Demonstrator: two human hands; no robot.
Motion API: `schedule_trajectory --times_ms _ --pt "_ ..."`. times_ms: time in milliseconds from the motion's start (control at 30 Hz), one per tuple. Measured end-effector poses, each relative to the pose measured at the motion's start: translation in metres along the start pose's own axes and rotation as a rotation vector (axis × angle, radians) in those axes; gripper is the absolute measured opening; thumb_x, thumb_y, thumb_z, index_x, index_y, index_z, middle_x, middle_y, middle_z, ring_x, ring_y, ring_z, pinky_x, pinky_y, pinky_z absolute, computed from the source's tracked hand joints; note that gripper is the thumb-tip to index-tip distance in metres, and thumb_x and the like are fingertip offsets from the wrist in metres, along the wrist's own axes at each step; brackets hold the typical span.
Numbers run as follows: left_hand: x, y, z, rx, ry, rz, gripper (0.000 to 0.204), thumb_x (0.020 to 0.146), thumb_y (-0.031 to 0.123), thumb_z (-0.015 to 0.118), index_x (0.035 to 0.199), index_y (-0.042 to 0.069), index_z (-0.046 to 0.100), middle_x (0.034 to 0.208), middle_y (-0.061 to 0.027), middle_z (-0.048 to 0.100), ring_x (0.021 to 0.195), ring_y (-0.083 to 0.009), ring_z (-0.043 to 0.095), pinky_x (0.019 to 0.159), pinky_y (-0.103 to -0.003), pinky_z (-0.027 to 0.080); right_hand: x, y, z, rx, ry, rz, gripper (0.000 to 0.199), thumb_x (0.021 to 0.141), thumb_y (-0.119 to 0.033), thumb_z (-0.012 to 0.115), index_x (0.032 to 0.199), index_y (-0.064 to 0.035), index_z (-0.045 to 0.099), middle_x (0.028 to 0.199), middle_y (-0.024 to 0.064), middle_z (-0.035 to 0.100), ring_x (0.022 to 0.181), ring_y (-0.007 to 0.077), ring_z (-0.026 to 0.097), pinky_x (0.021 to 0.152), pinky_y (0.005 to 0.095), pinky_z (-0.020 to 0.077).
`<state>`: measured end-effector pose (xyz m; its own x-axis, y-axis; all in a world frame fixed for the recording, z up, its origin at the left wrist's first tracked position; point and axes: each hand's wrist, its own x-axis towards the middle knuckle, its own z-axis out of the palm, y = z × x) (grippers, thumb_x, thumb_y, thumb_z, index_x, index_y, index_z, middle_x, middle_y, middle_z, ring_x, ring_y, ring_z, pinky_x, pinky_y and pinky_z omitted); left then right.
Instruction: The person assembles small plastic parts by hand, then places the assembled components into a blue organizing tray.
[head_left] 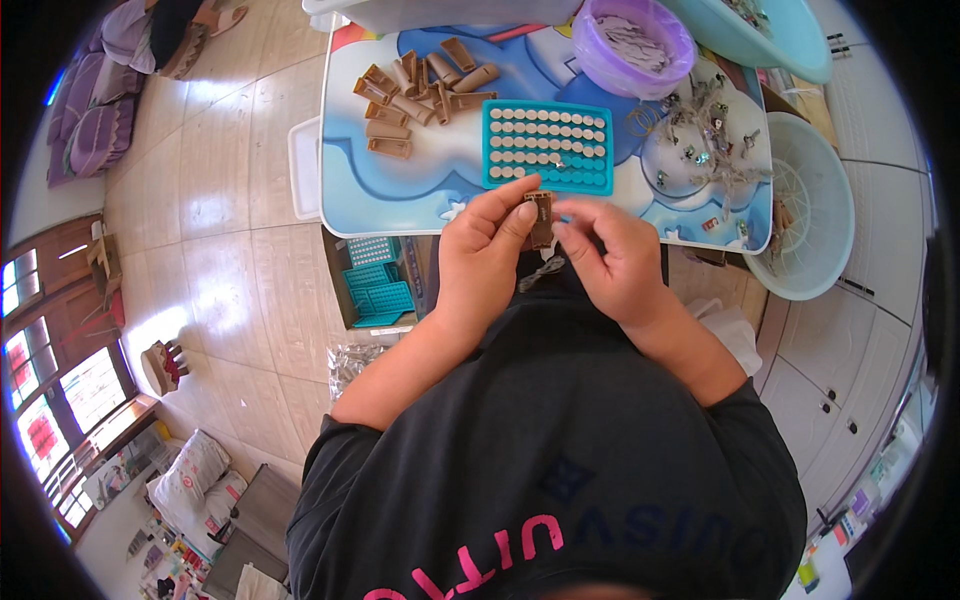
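Note:
My left hand (487,255) pinches a small brown plastic piece (541,220) by its left side, just in front of the table's near edge. My right hand (610,255) meets it from the right, fingertips at the piece's top right corner. Just beyond the hands lies a teal tray (547,147) whose round pockets hold several small silvery discs, with the front row partly bare. A heap of the same brown pieces (420,92) lies at the table's far left.
The low table (400,190) has a blue cartoon top. A purple bowl (636,45) and a pale teal basin (770,35) stand at the back, small metal clips (705,135) lie at right, a white basin (812,210) sits beside it. Stacked teal trays (375,290) lie on the floor.

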<state>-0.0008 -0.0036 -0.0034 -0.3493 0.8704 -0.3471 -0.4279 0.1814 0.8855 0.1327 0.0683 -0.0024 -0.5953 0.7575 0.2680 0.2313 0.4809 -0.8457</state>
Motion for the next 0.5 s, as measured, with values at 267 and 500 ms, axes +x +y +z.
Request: schedule_trajectory --times_ms 267,500 --pt "-0.002 -0.004 -0.005 0.041 -0.106 -0.095 0.028 0.09 0.005 0.051 0.117 -0.002 0.054 0.105 -0.0086 0.061 0.092 -0.0135 0.059 0.083 -0.028 0.048 0.0 0.015 0.006 0.164 0.023 0.109 0.01 0.076 -0.006 0.066 0.086 -0.003 0.062 0.072 0.01 0.061 0.061 0.0231 0.059 0.054 0.029 0.0453" --pt "0.008 -0.011 -0.016 -0.207 -0.021 -0.236 0.031 0.091 0.009 0.05 0.12 -0.002 0.05 0.105 -0.0123 0.061 0.092 -0.0177 0.06 0.084 -0.03 0.049 0.033 0.038 -0.004 -0.33 0.141 -0.174 0.015 0.071 -0.007 0.069 0.085 -0.0063 0.065 0.072 0.0046 0.057 0.063 0.0219 0.056 0.055 0.0309 0.0439"
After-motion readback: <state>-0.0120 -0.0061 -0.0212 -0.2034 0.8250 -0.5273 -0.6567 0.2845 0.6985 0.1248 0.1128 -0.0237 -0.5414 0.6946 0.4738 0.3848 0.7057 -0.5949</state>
